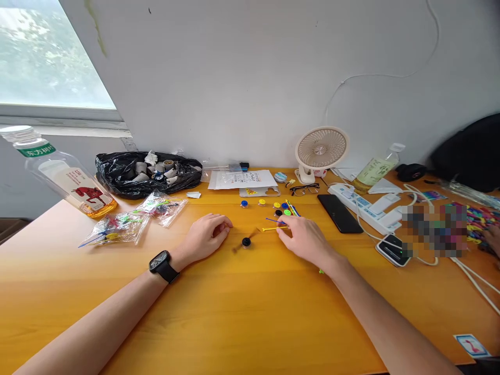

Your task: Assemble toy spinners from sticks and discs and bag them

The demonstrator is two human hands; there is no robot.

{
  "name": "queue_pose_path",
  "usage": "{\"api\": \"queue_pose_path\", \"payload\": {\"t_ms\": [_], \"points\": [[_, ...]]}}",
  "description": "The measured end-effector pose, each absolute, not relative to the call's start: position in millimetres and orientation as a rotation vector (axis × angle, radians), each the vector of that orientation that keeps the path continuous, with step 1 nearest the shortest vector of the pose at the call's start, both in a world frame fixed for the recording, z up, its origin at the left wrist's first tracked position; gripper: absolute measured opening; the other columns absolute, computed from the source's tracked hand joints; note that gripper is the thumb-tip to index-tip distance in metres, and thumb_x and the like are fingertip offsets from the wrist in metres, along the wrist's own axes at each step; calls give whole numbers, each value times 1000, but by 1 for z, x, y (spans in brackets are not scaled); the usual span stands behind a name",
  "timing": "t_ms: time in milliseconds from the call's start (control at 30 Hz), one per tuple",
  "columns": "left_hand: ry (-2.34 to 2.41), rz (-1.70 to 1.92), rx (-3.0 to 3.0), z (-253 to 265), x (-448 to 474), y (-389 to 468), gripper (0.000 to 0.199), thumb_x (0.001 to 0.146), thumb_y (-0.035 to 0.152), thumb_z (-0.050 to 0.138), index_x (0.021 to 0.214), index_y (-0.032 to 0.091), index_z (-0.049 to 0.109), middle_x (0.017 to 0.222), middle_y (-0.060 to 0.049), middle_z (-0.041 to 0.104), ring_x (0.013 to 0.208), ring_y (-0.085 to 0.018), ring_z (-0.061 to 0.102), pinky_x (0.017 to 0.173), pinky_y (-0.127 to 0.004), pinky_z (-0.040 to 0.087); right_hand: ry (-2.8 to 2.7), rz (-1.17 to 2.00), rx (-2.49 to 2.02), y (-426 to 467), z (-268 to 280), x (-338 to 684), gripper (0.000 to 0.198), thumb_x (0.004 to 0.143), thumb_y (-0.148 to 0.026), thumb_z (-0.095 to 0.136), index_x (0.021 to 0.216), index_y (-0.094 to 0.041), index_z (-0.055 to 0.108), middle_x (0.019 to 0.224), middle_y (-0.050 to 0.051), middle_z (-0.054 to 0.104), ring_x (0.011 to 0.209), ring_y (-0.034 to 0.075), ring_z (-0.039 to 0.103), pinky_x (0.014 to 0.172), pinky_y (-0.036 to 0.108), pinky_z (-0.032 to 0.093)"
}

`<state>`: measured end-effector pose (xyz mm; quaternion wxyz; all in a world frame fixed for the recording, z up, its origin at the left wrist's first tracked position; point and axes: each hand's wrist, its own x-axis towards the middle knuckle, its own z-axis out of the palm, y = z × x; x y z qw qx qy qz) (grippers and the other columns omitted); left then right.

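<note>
My left hand (207,237) rests on the wooden table (219,323), loosely curled, a gap between thumb and fingers and nothing in it. A small black round piece (246,242) stands between my hands, with blurred brownish streaks on both sides of it. My right hand (307,239) lies palm down, thumb and forefinger apart. Its fingertips are beside a yellow stick (270,229) and a thin blue stick (273,220); whether they touch is unclear. Small round pieces sit behind: a blue one (244,203), a yellow one (262,202) and a green one (287,212).
Clear packets (117,229) and a large bottle (72,179) stand left, before a black plastic bag (111,174). Papers (244,179), glasses (304,189) and a fan (322,148) are behind. A phone (339,213), power strip (363,208) and another person's hand (492,238) are right.
</note>
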<state>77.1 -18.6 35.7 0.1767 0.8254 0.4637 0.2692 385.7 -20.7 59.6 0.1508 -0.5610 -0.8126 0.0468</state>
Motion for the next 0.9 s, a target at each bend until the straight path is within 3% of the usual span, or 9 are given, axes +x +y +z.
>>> {"api": "queue_pose_path", "payload": {"t_ms": [200, 433, 600, 733, 900], "points": [[1295, 785, 2350, 35, 77, -18, 18, 99, 25, 54, 104, 24, 71, 85, -4, 69, 80, -22, 62, 69, -30, 47, -2333, 56, -1658, -18, 49, 385, 10, 94, -22, 68, 104, -22, 71, 102, 9, 78, 91, 29, 73, 72, 34, 46], [1301, 767, 2349, 35, 77, -18, 17, 99, 25, 55, 104, 24, 71, 85, -3, 69, 81, -21, 61, 70, -30, 47, -2315, 130, -1640, -19, 51, 385, 11, 99, -18, 59, 91, -22, 66, 91, 7, 74, 81, 25, 69, 68, 32, 42], [1291, 770, 2360, 35, 77, -19, 17, 99, 25, 54, 104, 24, 70, 85, -3, 69, 81, -22, 61, 72, -31, 48, -2001, 568, -1404, -13, 48, 386, 17, 101, -33, 56, 89, -22, 56, 92, 5, 68, 82, 20, 64, 74, 31, 46], [1303, 770, 2360, 35, 77, -18, 18, 99, 25, 53, 103, 25, 71, 85, -3, 69, 82, -22, 61, 71, -31, 48, -1604, 1044, -1227, -12, 58, 384, 36, 93, -56, 66, 91, -22, 55, 81, -1, 54, 70, 15, 49, 66, 28, 43], [1282, 779, 2344, 34, 77, -17, 17, 99, 26, 55, 101, 24, 72, 86, -4, 70, 81, -21, 62, 72, -31, 49, -1238, 1406, -1052, -17, 77, 383, 38, 86, -53, 76, 92, -24, 51, 78, -2, 46, 70, 16, 47, 65, 29, 44]]}}
